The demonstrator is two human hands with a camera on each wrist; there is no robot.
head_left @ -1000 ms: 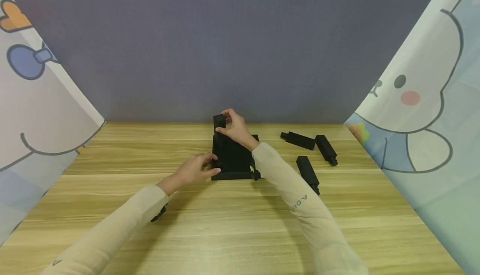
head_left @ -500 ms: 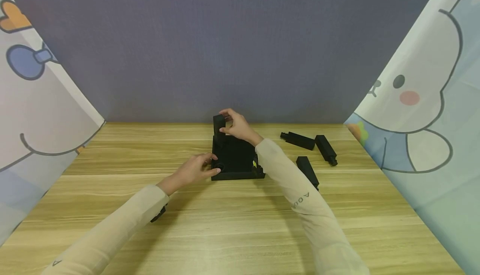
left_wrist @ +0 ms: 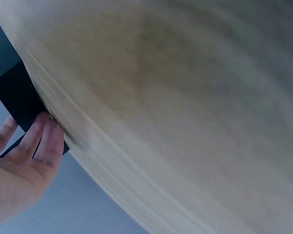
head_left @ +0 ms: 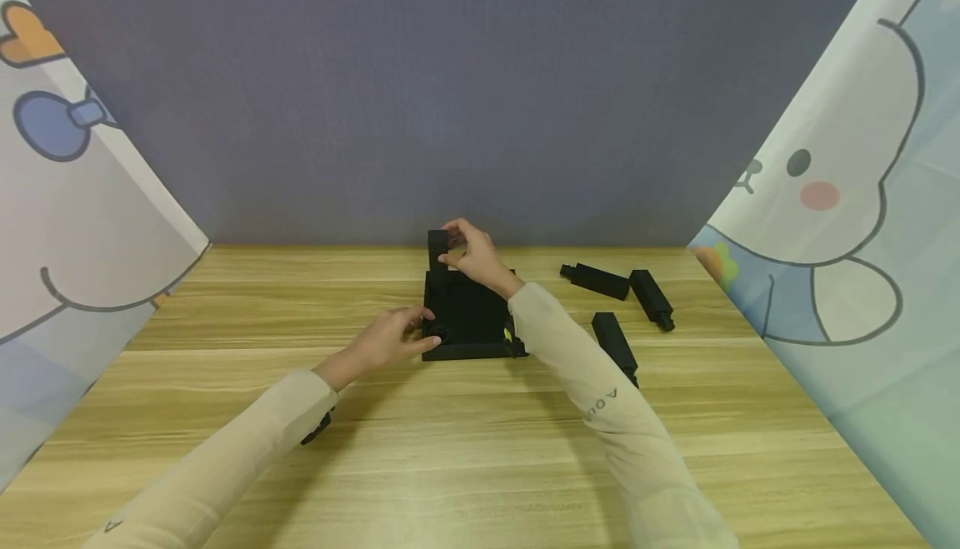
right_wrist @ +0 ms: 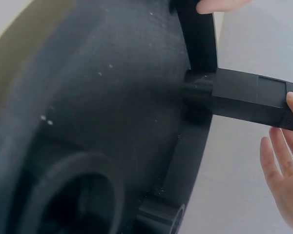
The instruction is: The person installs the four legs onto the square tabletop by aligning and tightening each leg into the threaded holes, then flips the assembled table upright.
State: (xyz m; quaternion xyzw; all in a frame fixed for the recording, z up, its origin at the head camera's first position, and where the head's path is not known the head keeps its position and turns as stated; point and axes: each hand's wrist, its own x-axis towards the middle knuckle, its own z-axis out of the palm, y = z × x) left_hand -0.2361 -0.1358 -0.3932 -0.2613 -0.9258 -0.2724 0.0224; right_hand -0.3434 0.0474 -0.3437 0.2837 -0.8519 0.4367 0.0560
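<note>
In the head view a black square panel (head_left: 472, 316) with a raised rim lies at the middle of the table. A black square leg (head_left: 437, 249) stands upright at its far left corner. My right hand (head_left: 477, 259) pinches the leg near its top, thumb on one face. The right wrist view shows the round end of the leg (right_wrist: 239, 90) at a corner socket; other round sockets (right_wrist: 161, 214) show along the panel. My left hand (head_left: 384, 339) holds the near left corner, thumb at the front rim and fingers curved along the left side.
Three loose black legs, one at the back (head_left: 597, 281), one farther right (head_left: 651, 299) and one nearer (head_left: 615, 345), lie on the wooden table (head_left: 420, 466) right of the panel. A grey partition (head_left: 450, 99) rises behind; printed cloths (head_left: 825, 299) flank both sides.
My right hand has shifted its fingers slightly at the top of the leg, and the leg's faces appear turned a little. The left hand and panel stay in place.
</note>
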